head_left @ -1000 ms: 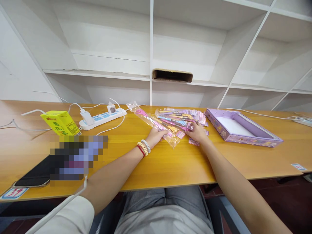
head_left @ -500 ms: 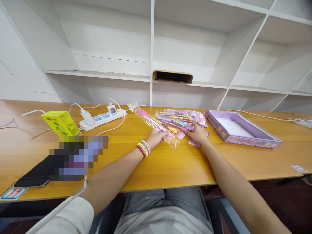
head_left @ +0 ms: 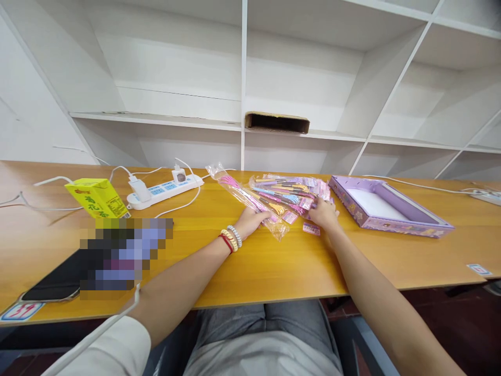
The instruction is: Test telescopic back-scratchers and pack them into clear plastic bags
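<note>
My left hand (head_left: 250, 222) is closed on a long clear plastic packet (head_left: 243, 194) with a pink, stick-like item inside, lying slantwise over the table. To its right is a pile of similar packets (head_left: 287, 197), holding thin sticks with yellow, blue and pink finger-like ends and pink labels. At the right end of this pile rests my right hand (head_left: 324, 213), its fingers curled against the packets; what they grip is hidden. A loose-looking pink label (head_left: 311, 228) lies just below that hand.
An open purple box (head_left: 403, 230) with a white bottom stands right of the pile. On the left are a white power strip (head_left: 166, 191) with cables, a yellow drink carton (head_left: 99, 198) and a dark phone (head_left: 55, 277). White shelving (head_left: 245, 83) rises behind, holding a cardboard box (head_left: 277, 123).
My right hand has shifted slightly right along the pile, and its fingers have curled differently. My left hand stays on its packet, which has barely moved.
</note>
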`<state>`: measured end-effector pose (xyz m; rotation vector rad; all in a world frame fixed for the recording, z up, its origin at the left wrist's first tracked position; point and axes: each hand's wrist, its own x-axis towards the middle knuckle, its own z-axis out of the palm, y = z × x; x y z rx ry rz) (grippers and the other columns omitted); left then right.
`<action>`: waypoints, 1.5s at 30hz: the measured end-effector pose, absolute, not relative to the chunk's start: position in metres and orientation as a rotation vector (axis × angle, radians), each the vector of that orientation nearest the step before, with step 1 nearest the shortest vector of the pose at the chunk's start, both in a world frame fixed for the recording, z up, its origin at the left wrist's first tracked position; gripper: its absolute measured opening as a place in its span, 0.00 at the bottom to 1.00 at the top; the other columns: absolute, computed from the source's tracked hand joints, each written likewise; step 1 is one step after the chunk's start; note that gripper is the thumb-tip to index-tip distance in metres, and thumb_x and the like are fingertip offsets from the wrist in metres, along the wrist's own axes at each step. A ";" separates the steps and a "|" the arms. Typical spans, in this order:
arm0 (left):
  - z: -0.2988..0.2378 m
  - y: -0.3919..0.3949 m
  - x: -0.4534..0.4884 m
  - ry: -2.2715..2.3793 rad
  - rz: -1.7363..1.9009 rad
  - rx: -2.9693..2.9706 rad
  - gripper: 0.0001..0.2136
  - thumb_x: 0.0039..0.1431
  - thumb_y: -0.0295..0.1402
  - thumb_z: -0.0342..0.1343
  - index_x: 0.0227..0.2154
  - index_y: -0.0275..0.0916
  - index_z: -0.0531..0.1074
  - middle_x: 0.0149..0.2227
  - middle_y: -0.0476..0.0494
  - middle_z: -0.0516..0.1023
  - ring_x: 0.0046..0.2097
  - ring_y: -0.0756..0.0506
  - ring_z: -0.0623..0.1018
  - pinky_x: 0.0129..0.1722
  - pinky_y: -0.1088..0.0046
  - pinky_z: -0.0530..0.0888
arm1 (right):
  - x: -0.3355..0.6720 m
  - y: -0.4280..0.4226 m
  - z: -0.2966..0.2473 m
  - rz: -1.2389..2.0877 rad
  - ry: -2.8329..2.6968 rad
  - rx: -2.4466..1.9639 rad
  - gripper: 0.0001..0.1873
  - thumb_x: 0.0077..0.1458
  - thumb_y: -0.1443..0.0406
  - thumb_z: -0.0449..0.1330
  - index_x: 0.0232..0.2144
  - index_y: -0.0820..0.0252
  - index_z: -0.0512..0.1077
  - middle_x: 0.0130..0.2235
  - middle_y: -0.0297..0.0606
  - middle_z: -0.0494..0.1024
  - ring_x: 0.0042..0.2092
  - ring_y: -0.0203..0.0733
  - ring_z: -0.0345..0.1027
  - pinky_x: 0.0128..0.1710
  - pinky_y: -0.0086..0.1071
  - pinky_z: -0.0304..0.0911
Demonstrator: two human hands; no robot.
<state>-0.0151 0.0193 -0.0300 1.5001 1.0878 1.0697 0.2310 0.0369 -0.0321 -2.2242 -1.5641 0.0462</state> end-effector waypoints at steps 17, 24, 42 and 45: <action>-0.029 0.018 -0.015 1.035 0.999 1.538 0.10 0.42 0.37 0.60 0.20 0.36 0.67 0.19 0.52 0.66 0.22 0.53 0.65 0.20 0.77 0.62 | 0.238 0.031 -0.026 0.056 -1.582 -2.381 0.39 0.44 0.41 0.53 0.49 0.63 0.65 0.50 0.57 0.68 0.53 0.62 0.60 0.48 0.56 0.54; -0.023 0.014 -0.015 0.991 0.964 1.572 0.09 0.41 0.35 0.61 0.18 0.34 0.70 0.18 0.52 0.65 0.21 0.53 0.64 0.20 0.76 0.60 | 0.246 0.033 -0.029 0.164 -1.648 -2.374 0.39 0.45 0.41 0.52 0.50 0.63 0.63 0.48 0.56 0.70 0.49 0.57 0.66 0.43 0.46 0.62; -0.031 0.018 -0.014 0.959 0.965 1.583 0.09 0.44 0.36 0.60 0.22 0.34 0.70 0.22 0.48 0.71 0.24 0.52 0.68 0.25 0.77 0.65 | 0.245 0.033 -0.027 0.110 -1.621 -2.368 0.40 0.43 0.42 0.53 0.49 0.66 0.66 0.48 0.56 0.71 0.49 0.56 0.66 0.42 0.41 0.62; -0.032 0.018 -0.014 0.956 0.964 1.574 0.09 0.44 0.35 0.60 0.23 0.34 0.71 0.24 0.48 0.72 0.25 0.52 0.69 0.26 0.76 0.66 | 0.245 0.032 -0.026 0.112 -1.625 -2.361 0.40 0.43 0.42 0.53 0.49 0.66 0.66 0.47 0.56 0.71 0.49 0.57 0.66 0.42 0.41 0.62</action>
